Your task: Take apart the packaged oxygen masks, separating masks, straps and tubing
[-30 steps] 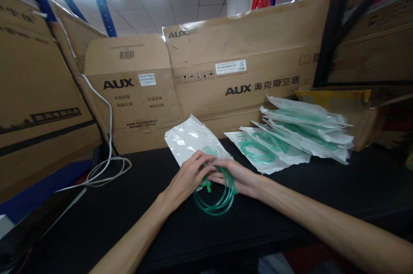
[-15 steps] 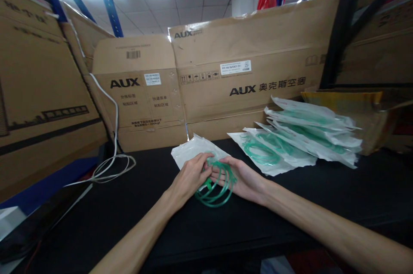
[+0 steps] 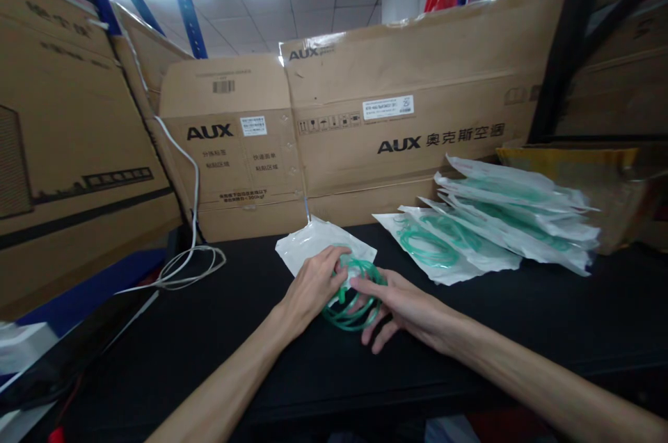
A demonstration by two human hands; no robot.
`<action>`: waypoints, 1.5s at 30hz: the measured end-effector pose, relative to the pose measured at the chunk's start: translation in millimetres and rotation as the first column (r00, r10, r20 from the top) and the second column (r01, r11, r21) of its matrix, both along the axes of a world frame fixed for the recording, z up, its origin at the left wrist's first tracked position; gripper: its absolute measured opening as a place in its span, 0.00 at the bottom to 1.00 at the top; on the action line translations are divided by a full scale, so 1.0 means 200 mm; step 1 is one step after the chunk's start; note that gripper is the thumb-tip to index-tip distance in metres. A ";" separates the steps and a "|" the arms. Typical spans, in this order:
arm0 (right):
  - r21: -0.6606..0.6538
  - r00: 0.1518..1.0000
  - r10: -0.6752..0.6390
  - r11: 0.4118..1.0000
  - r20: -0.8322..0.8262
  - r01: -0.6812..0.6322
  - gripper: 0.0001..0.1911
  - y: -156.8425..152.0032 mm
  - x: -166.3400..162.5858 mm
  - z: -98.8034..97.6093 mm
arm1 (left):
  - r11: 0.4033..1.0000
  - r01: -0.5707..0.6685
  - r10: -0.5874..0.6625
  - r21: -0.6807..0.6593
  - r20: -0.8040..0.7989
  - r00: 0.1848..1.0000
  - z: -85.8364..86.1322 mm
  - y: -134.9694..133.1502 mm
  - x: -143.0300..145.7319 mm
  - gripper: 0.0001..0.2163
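Note:
A loose coil of green clear tubing (image 3: 348,321) is held between my two hands just above the black table. My left hand (image 3: 317,283) closes its thumb and fingers on the left side of the coil, where a brighter green fitting (image 3: 342,295) shows. My right hand (image 3: 399,304) grips the coil's right side, thumb on top, with its lower fingers spread beneath. Behind the hands lies a white plastic pouch (image 3: 307,241); its near part is hidden by my left hand, so I cannot tell whether the tubing touches it.
To the right, several white pouches with green tubing (image 3: 516,213) are piled up, and flatter ones (image 3: 431,248) lie beside them. A white cable (image 3: 195,266) loops at the left. Cardboard panels (image 3: 339,158) wall off the back of the black table (image 3: 219,332).
My right hand has turned from palm-up under the coil to thumb over it, its fingers now spread lower. My left hand keeps its hold. The view has shifted slightly.

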State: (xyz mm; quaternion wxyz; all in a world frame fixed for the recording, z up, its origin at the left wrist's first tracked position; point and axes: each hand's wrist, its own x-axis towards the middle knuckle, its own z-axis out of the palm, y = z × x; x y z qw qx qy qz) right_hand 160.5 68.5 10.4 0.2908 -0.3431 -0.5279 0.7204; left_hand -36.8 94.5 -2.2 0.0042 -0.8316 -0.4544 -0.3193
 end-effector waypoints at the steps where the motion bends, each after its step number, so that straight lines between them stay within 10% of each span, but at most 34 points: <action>1: 0.002 0.998 0.033 0.999 0.053 -0.034 0.17 0.01 0.00 0.00 | 1.000 0.000 0.000 0.004 0.008 1.000 0.00 0.00 0.00 0.13; 8: -0.109 0.991 0.099 0.990 0.089 -0.089 0.04 0.13 0.02 -0.04 | 0.996 0.074 -0.078 0.048 0.082 0.994 0.02 -0.01 0.00 0.09; 26: -0.137 0.866 -0.273 0.962 -0.419 0.237 0.07 0.05 -0.06 -0.11 | 0.979 0.114 -0.122 0.168 0.035 0.992 0.00 -0.03 0.04 0.10; 37: 0.012 0.879 -0.167 0.981 -0.447 0.192 0.18 0.11 -0.19 -0.13 | 0.925 0.274 -0.285 0.264 0.003 0.959 0.01 -0.07 0.08 0.12; 45: 0.029 0.980 0.009 1.000 -0.197 -0.003 0.08 -0.05 0.10 -0.02 | 0.970 0.222 -0.218 0.101 -0.050 0.975 0.01 -0.08 0.06 0.14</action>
